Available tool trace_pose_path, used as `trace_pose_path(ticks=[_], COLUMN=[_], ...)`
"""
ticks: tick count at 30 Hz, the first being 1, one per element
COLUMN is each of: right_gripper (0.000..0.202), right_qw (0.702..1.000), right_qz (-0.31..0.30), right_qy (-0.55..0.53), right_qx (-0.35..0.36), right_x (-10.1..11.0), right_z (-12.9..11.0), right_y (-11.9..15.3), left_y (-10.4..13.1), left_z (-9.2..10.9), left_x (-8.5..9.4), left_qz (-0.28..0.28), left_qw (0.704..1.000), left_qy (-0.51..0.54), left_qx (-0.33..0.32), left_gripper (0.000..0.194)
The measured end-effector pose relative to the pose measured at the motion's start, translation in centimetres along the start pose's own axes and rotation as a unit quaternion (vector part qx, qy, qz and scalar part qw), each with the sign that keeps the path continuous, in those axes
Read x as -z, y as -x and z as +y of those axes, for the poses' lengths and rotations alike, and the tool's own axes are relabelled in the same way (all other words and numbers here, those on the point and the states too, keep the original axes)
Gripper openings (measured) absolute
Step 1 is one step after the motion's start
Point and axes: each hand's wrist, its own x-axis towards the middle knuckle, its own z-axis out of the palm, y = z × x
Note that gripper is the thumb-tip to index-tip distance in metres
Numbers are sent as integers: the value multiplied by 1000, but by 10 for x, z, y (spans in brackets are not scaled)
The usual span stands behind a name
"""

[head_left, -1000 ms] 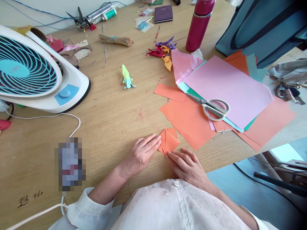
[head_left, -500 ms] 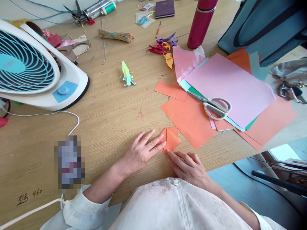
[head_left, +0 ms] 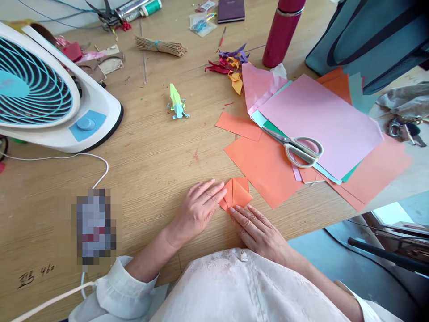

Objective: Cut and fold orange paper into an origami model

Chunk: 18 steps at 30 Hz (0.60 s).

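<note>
Bare hands bracket a folded orange paper [head_left: 238,192] lying flat on the wooden surface [head_left: 150,161], apparently to keep its creases down and stop it sliding. The left hand [head_left: 197,210] rests its fingertips on the paper's left edge, while the right hand [head_left: 260,227] touches its near corner. The grip of each is open, fingers extended and fairly close together, clamped on nothing visible; the thumbs are hidden. Just beyond the folded paper, to its right, lies a larger orange sheet [head_left: 264,170]; farther right, scissors [head_left: 287,140] rest on stacked sheets [head_left: 321,120], perhaps parked within reach.
</note>
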Motion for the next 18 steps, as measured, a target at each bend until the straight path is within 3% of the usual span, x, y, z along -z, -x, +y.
trace_pose_path(ticks=[3,5,18], right_gripper=[37,38,41], right_qw=[1000,1000,1000], right_qz=[-2,0,-4], right_qy=[-6,-9,-14], right_qx=[-2,-1,-3], right_x=[0,-1,-4], right_z=[0,0,0], right_y=[1,1,4], left_y=[-2,-4,-34], left_z=[-2,-2,17], left_x=[-1,-1,-4], left_qz=[73,92,5], left_qw=[994,989,976], left_qy=[46,62,100], left_qx=[67,94,195], left_gripper=[40,34,11])
